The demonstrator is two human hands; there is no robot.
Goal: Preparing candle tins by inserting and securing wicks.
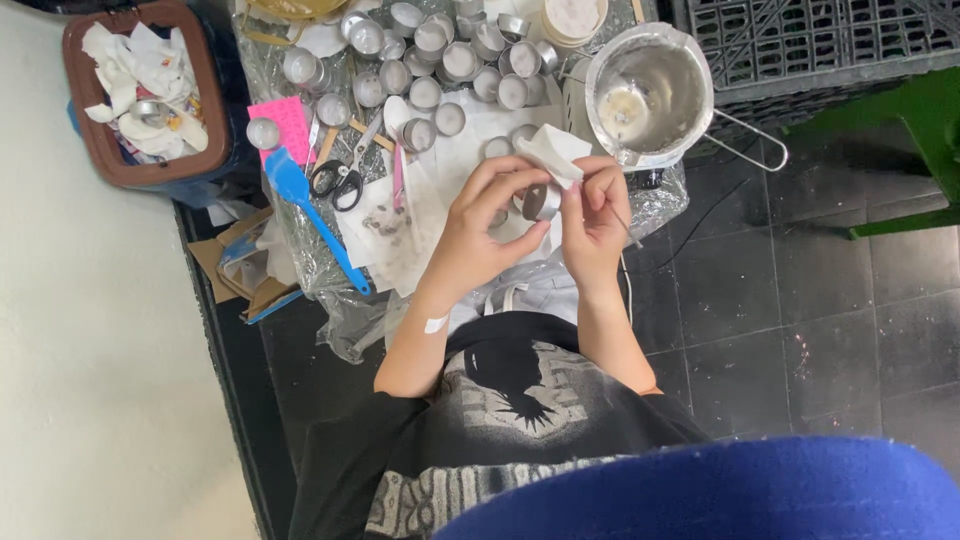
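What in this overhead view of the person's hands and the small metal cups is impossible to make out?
- Inside of the small metal cup: hidden by the left hand and white tissue.
- Thin stick in the right hand: too fine to identify.
- Contents of the metal pot: lost in glare.
- Items at the top: cut off by the frame edge.

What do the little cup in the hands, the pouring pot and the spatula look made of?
Small cup: thin shiny metal, likely aluminium, from its bright silver wall. Pouring pot: polished metal, probably steel; reflective inside, wire handle. Spatula: matte blue, looks like silicone or plastic.
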